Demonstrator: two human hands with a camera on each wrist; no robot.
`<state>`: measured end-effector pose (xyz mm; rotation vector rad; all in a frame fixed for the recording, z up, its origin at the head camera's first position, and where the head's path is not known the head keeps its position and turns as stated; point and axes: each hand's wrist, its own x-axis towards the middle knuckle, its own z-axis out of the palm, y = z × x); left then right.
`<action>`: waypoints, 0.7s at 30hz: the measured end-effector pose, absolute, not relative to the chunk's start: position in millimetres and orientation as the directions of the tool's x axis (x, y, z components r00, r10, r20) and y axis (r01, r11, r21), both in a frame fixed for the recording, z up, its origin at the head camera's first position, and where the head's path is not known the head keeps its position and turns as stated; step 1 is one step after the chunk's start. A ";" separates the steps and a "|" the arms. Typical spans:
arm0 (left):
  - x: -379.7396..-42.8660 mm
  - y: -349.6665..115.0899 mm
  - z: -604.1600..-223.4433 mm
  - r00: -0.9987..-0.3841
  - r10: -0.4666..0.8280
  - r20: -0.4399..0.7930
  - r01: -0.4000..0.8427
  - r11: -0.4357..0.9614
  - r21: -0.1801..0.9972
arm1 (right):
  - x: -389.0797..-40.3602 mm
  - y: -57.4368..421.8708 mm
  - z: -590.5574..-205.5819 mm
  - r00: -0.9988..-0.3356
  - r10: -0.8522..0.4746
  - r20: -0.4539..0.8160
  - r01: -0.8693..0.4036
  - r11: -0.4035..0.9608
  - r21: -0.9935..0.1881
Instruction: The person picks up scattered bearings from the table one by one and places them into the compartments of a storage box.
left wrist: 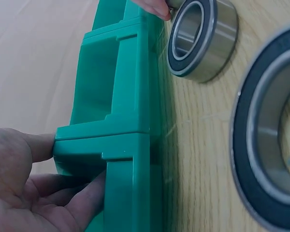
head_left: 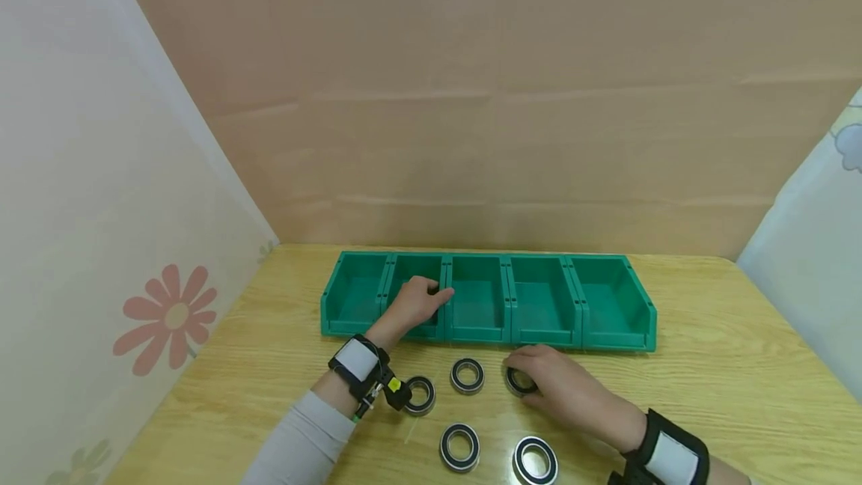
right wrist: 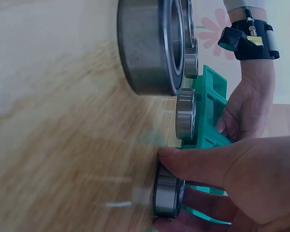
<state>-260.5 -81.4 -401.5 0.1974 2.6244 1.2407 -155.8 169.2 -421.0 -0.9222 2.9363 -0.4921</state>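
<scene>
In the head view my left hand (head_left: 415, 301) reaches into the second compartment from the left of a green row of bins (head_left: 477, 329). Its thumb (left wrist: 36, 146) touches the divider's edge in the left wrist view, while the other fingers dip loosely inside, their tips partly hidden; no object shows between them. My right hand (head_left: 566, 388) grips a ball bearing (head_left: 517, 382) with black seals, on the table before the bins. Seen from the right wrist, thumb and fingers lie on either side of that bearing's steel rim.
More bearings lie flat on the wooden table (head_left: 707, 365): one bearing (head_left: 468, 376) between the hands, another bearing (head_left: 420, 396) by the left wrist, and two nearer, a left bearing (head_left: 460, 447) and a right bearing (head_left: 535, 461). Brown paper (head_left: 498, 133) stands behind the bins.
</scene>
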 end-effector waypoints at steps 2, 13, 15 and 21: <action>-260.3 -81.7 -402.4 -0.964 0.216 -0.155 0.015 0.625 0.781 | -156.0 169.2 -421.0 -0.817 -0.571 0.074 -0.565 0.770 -0.297; -260.1 -82.1 -404.1 -0.964 0.220 -0.148 0.013 0.595 0.803 | -153.8 171.2 -418.6 -0.799 -0.593 0.101 -0.594 0.752 -0.285; -260.3 -82.5 -403.8 -0.964 0.220 -0.147 0.013 0.594 0.805 | -153.5 171.5 -418.0 -0.801 -0.591 0.095 -0.590 0.753 -0.291; -261.3 -83.4 -402.8 -0.965 0.215 -0.149 0.006 0.588 0.809 | -153.3 172.4 -416.8 -0.805 -0.586 0.091 -0.583 0.755 -0.300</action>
